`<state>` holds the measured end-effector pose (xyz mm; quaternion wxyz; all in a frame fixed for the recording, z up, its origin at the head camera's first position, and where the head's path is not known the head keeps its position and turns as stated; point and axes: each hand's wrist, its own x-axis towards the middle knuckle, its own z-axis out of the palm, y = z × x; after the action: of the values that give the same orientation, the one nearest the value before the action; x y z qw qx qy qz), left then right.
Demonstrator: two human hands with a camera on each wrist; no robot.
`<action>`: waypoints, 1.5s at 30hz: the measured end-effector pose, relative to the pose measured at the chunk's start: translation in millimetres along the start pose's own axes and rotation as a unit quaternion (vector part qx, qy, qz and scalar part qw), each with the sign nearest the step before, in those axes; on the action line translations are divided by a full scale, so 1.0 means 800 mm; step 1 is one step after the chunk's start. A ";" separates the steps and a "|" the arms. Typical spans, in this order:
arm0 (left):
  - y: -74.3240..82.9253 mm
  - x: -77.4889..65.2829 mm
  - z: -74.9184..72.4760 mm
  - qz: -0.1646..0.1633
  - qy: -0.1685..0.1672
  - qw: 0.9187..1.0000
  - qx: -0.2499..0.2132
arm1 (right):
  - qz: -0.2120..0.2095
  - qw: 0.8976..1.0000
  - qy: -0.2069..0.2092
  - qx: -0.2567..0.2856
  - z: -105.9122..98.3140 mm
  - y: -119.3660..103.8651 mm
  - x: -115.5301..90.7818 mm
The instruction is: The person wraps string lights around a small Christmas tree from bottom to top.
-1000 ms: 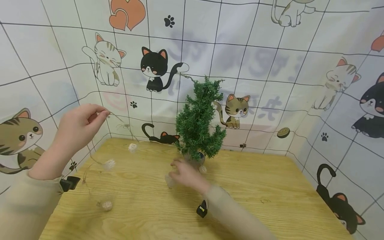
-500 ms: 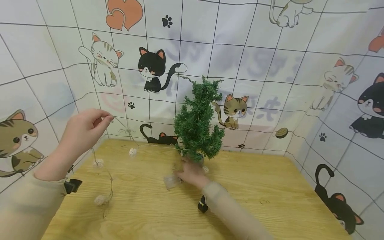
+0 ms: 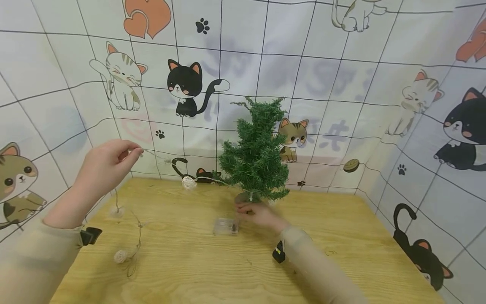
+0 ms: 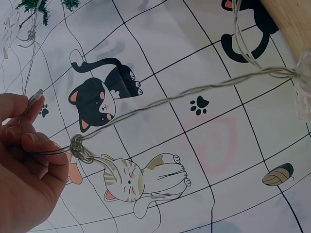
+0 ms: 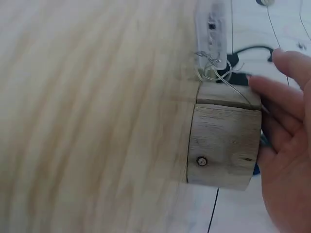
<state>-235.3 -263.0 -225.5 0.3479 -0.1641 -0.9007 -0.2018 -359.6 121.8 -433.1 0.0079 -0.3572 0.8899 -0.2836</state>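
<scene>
String lights (image 3: 189,182) hang, in the head view, from the left hand (image 3: 104,166), which pinches them above the counter (image 3: 190,270); the right hand (image 3: 260,215) is at the base of a green tree (image 3: 258,156), near a clear box (image 3: 226,226). Left wrist view: the left hand grips a twisted cord (image 4: 167,98) beside a knot (image 4: 77,145). Right wrist view: relaxed fingers rest against a wooden pot (image 5: 226,141), thumb apart.

A white backdrop (image 3: 243,67) with black grid lines and cartoon cats (image 3: 184,88) borders a yellowish wood-grain table (image 3: 197,270).
</scene>
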 end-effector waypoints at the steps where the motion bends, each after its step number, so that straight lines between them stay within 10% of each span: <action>1: 0.000 0.000 0.000 0.000 0.000 1.000 0.000 | 0.005 1.000 0.000 0.007 -0.003 0.002 -0.001; 13: 0.015 0.008 -0.009 0.023 -0.011 1.000 0.011 | -0.071 0.994 -0.048 -0.074 0.000 -0.059 -0.016; 20: 0.038 0.029 -0.011 0.066 -0.029 0.997 0.019 | -0.062 0.990 -0.098 0.079 0.029 -0.129 0.003; 26: 0.059 0.046 -0.004 0.094 -0.037 0.995 0.023 | 0.003 0.920 -0.140 0.365 0.079 -0.188 0.053; 31: 0.082 0.061 0.011 0.128 -0.043 0.991 0.027 | 0.064 0.873 -0.106 0.471 0.124 -0.215 0.077; 38: 0.115 0.084 0.004 0.155 -0.057 0.985 0.040 | 0.074 0.893 -0.096 0.434 0.145 -0.223 0.071; 45: 0.131 0.104 -0.023 0.158 -0.046 0.986 0.028 | 0.037 0.889 -0.126 0.438 0.121 -0.211 0.035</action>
<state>-237.9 -168.8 -128.9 0.3384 -0.3037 -0.8837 -0.1112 -253.0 -42.9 -423.2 0.2862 -0.3171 0.6796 -0.5964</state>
